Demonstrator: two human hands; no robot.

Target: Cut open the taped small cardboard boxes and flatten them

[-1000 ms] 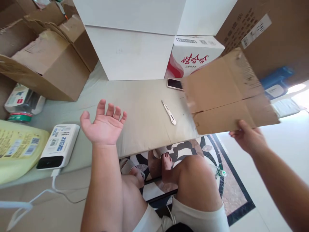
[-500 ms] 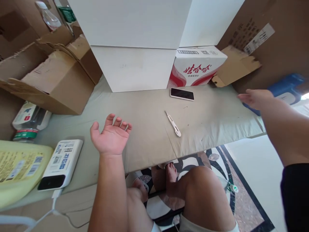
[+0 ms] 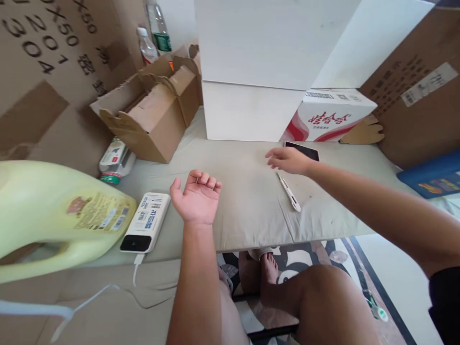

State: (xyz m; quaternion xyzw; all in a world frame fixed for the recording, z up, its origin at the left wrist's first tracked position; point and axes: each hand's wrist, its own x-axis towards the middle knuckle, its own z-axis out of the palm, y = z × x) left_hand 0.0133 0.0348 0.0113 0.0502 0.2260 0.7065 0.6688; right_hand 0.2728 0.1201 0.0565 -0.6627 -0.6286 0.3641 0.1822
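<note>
My left hand (image 3: 197, 199) rests palm up above the cloth-covered table, its fingers loosely curled and apart with nothing in them. My right hand (image 3: 289, 160) is stretched over the middle of the table, palm down with the fingers extended, and nothing shows in its grasp. Just below its fingers lies a slim white craft knife (image 3: 288, 192), its thin tip pointing away from me. A phone (image 3: 305, 150) with a dark screen lies flat behind my right hand, which partly hides it. To the left of my left hand is a white power bank (image 3: 146, 223) with a cable plugged in.
A large yellow jug (image 3: 97, 211) and a clear bottle (image 3: 117, 163) stand at the left. Behind them is an open cardboard box (image 3: 154, 120). White boxes (image 3: 251, 112) and a red-and-white carton (image 3: 330, 115) line the back; a blue object (image 3: 434, 175) is at the right.
My right hand has swung in from the far right to the middle, above the knife. The camera view has turned left. My left hand stays palm up, its fingers slightly more curled.
</note>
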